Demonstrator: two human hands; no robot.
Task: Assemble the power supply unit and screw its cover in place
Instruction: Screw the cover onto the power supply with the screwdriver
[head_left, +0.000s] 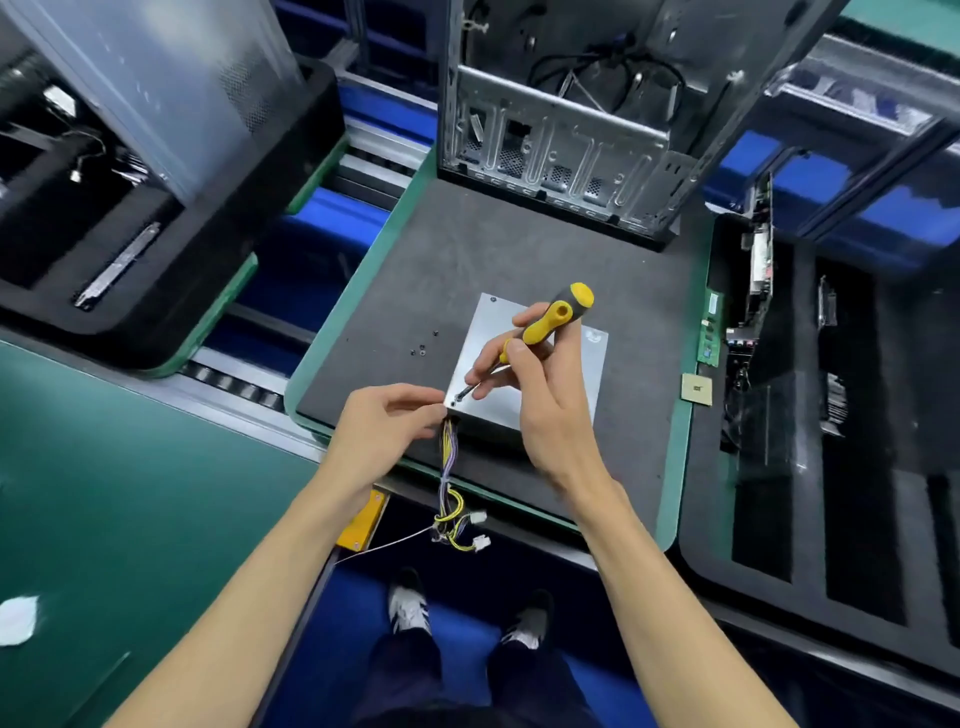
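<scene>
Yellow-black screwdriver (551, 325) in right hand (540, 400) grip, tip on power supply cover (540, 387), left hand (382, 426) pinching its corner

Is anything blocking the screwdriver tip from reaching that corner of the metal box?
Nothing visible does. The screwdriver, held by the right hand, has its tip right at the near-left corner of the power supply cover. The left hand sits beside that corner, not across it.

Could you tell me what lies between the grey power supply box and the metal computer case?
Only bare dark grey mat separates the box from the case, per the head view.
</scene>
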